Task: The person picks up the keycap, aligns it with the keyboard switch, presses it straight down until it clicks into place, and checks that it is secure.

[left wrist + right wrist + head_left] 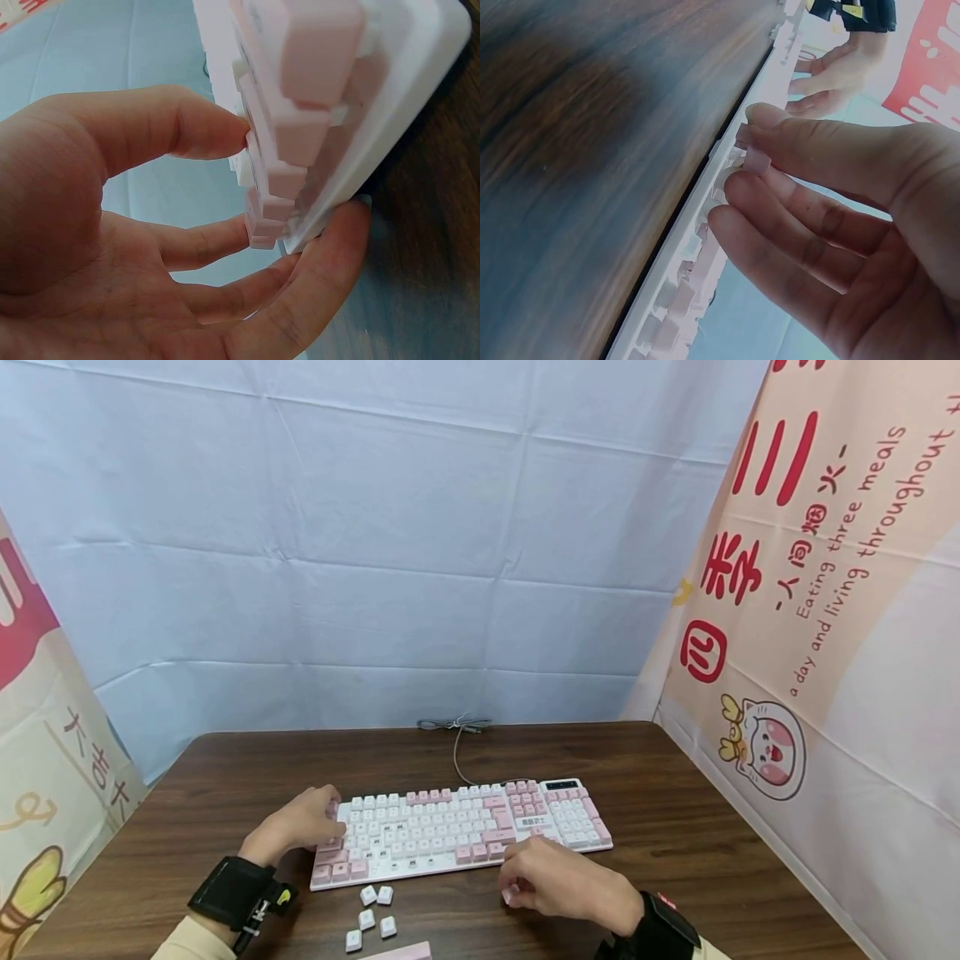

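Observation:
A white-and-pink keyboard [427, 827] lies on the table, with bare switch spots among its lower-left keys. My left hand [303, 818] holds its left end; in the left wrist view the thumb [202, 127] rests on the pink side keys and another finger [337, 247] bends against the white case edge. My right hand [558, 877] is at the front edge, right of the middle. Between its thumb and fingers it pinches a small pink keycap [757, 161], held close to the keyboard's front row.
Several loose white keycaps [366, 919] lie in front of the keyboard's left part. A long pink keycap [405, 952] is partly cut off at the bottom. Behind the keyboard, a bundled cable [453, 724] lies at the back edge of the brown table [300, 756]. Cloth hangs around it.

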{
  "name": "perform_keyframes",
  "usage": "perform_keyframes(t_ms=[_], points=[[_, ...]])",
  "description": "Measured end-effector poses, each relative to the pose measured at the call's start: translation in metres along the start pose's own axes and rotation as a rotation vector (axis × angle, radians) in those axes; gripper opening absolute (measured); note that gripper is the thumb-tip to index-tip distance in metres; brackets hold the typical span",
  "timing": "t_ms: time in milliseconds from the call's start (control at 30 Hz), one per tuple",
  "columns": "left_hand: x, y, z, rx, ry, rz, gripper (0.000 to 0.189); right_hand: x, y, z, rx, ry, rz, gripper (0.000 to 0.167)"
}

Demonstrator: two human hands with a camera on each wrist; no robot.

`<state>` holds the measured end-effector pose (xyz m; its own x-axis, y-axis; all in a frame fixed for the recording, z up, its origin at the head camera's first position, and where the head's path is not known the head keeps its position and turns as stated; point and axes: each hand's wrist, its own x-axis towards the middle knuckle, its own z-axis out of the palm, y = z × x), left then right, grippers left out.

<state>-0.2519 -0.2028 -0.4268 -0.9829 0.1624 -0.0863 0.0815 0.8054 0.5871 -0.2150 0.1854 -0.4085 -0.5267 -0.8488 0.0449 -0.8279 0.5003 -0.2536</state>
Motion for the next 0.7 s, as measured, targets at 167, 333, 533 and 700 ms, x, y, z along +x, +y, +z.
perform_keyframes(t_ms=[167, 333, 533, 700], points=[[0.0007, -0.0008, 0.0002, 0.002, -0.002, -0.002, 0.054, 0.0007, 0.0005, -0.0001, 0.003, 0.001, 0.004, 0.007], [0.001, -0.0013, 0.0005, -0.002, -0.002, 0.001, 0.054, 0.0008, 0.0026, -0.0002, -0.015, 0.015, 0.011, 0.007], [0.0009, -0.0017, 0.0005, 0.002, -0.004, 0.005, 0.054, 0.0002, 0.0043, -0.0017, -0.011, 0.019, 0.017, 0.008], [0.0008, -0.0009, 0.0002, 0.004, -0.006, -0.002, 0.054, 0.0002, 0.0043, -0.0027, -0.012, 0.017, 0.024, 0.008]])
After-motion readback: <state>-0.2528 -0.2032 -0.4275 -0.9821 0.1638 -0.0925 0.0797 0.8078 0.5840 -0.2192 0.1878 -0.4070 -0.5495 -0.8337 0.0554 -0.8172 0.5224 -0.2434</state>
